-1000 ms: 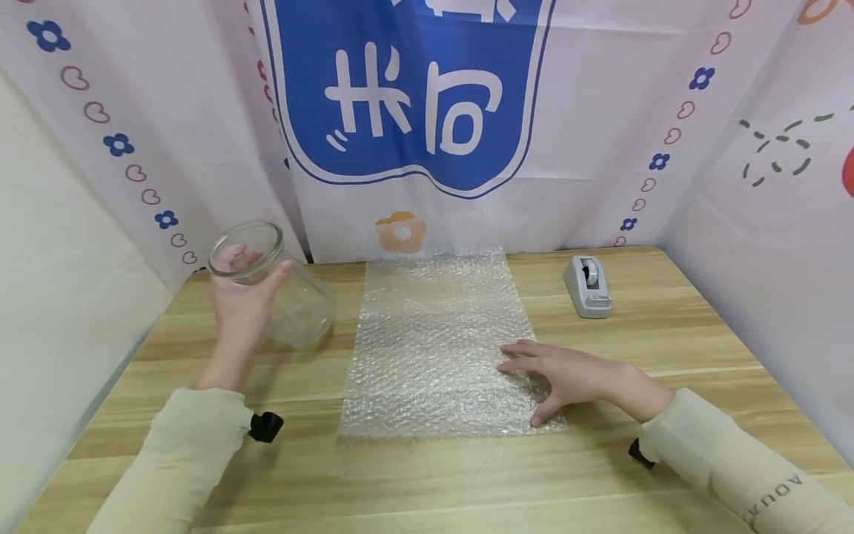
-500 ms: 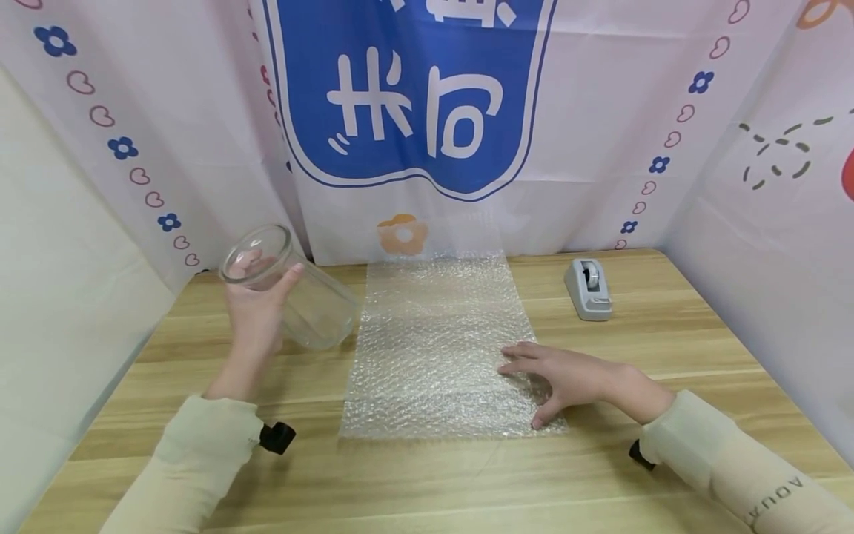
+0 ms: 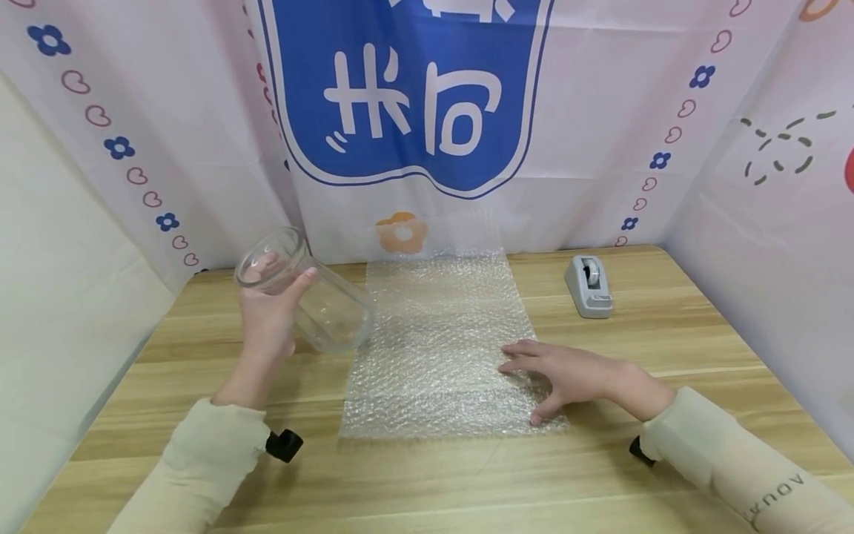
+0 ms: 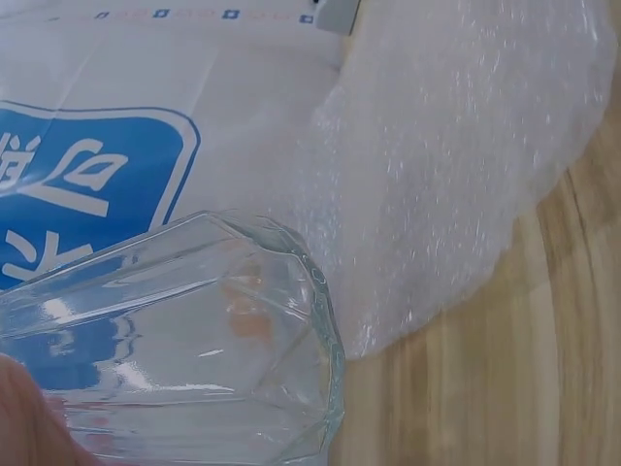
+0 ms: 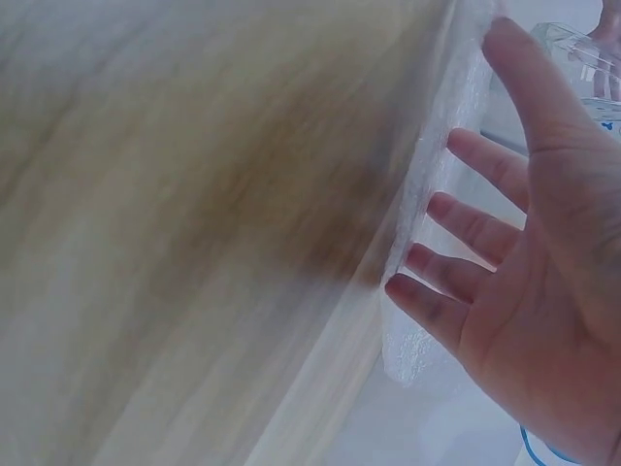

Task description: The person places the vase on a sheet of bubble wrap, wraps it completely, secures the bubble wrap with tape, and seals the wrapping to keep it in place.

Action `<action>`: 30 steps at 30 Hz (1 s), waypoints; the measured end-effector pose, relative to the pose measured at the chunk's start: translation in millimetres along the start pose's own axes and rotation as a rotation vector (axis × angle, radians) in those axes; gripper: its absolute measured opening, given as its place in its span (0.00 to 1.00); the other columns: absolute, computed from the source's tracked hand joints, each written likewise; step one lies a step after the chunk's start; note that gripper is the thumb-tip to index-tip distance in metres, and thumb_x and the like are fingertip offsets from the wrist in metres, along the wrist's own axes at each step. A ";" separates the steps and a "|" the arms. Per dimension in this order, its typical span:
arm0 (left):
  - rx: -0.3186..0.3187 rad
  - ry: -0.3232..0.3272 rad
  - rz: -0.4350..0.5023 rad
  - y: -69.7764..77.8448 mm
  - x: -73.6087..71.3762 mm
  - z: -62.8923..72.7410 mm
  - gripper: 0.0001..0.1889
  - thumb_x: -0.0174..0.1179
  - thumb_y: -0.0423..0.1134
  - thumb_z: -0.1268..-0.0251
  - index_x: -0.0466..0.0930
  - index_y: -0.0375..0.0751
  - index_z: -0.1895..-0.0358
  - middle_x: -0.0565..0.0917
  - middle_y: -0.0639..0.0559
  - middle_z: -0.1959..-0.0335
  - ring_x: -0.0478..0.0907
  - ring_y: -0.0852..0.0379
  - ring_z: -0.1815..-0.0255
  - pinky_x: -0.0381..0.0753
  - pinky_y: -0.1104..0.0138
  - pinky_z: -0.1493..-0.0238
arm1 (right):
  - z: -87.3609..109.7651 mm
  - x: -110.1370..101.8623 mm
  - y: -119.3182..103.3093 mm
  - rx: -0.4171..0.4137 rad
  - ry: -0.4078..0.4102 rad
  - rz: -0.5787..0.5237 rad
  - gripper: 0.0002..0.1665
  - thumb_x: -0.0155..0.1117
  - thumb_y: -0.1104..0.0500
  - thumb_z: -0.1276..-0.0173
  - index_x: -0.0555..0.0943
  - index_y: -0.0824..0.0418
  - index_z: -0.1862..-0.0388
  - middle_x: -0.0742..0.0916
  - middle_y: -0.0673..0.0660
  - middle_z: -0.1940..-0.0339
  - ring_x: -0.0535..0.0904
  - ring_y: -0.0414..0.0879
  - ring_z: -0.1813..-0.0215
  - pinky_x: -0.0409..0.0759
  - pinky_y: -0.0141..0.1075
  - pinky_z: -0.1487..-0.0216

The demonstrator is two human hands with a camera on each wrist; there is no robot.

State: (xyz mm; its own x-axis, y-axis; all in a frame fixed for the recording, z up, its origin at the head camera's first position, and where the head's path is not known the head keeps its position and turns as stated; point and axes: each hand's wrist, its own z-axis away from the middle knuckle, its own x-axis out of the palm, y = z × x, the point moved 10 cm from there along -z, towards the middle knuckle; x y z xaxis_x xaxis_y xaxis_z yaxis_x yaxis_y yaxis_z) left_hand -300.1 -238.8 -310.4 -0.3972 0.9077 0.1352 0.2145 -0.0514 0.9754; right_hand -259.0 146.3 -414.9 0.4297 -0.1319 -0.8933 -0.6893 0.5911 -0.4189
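Observation:
My left hand (image 3: 267, 315) grips a clear glass jar (image 3: 336, 311) near its wide mouth, fingers behind the glass and thumb along the near side. The jar is tilted, mouth toward the upper left, its base overlapping the left edge of a bubble wrap sheet (image 3: 434, 334) in the head view. From the left wrist, the jar's faceted wall (image 4: 184, 330) fills the lower left. My right hand (image 3: 567, 374) rests with spread fingertips on the right edge of the bubble wrap. In the right wrist view its fingers (image 5: 475, 228) are apart, touching the sheet's edge (image 5: 417, 194).
A grey tape dispenser (image 3: 588, 288) stands at the back right of the wooden table (image 3: 414, 482). Behind the table hangs a white cloth with a blue printed emblem (image 3: 407, 89); the sheet's far end reaches up against it. Pale walls close in both sides.
My left hand has carried the jar to the right and tilted it further, bringing its base over the bubble wrap's left edge. The right hand has stayed in place.

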 end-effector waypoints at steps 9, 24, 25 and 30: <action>0.020 0.005 0.107 0.3 12.1 10.1 0.30 0.63 0.21 0.35 0.67 0.30 0.30 0.81 0.54 0.46 0.79 0.58 0.47 0.78 0.69 0.39 | -3.4 -5.8 -3.8 -0.042 0.065 0.099 0.50 0.73 0.32 0.44 0.77 0.60 0.30 0.72 0.65 0.24 0.68 0.65 0.26 0.66 0.59 0.28; -0.064 -0.063 0.151 -8.2 30.1 30.3 0.18 0.64 0.25 0.33 0.76 0.43 0.44 0.85 0.59 0.57 0.78 0.56 0.46 0.72 0.63 0.34 | -10.3 -17.9 -17.6 -0.089 0.175 0.125 0.47 0.73 0.35 0.39 0.77 0.62 0.30 0.77 0.65 0.29 0.73 0.64 0.31 0.72 0.59 0.32; -0.072 -0.073 0.149 -8.7 32.3 32.0 0.18 0.64 0.25 0.33 0.76 0.43 0.44 0.85 0.60 0.57 0.77 0.55 0.45 0.71 0.62 0.32 | -11.3 -18.6 -19.0 -0.089 0.180 0.118 0.46 0.73 0.35 0.39 0.77 0.63 0.30 0.77 0.64 0.29 0.73 0.64 0.30 0.72 0.59 0.32; -0.107 -0.124 0.146 -10.2 42.8 41.0 0.23 0.64 0.25 0.32 0.73 0.36 0.35 0.84 0.57 0.51 0.76 0.54 0.41 0.69 0.63 0.30 | -16.5 -23.5 -29.1 -0.100 0.208 0.077 0.47 0.75 0.39 0.39 0.75 0.63 0.29 0.77 0.64 0.29 0.73 0.62 0.30 0.70 0.58 0.30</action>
State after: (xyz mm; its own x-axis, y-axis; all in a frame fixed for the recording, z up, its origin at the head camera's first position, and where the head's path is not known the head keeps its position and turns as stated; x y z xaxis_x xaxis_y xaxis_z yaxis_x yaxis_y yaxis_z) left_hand -282.8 -182.3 -321.7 -0.2545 0.9313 0.2605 0.1633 -0.2241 0.9608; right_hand -258.6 119.1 -384.4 0.2511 -0.2562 -0.9334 -0.7741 0.5257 -0.3526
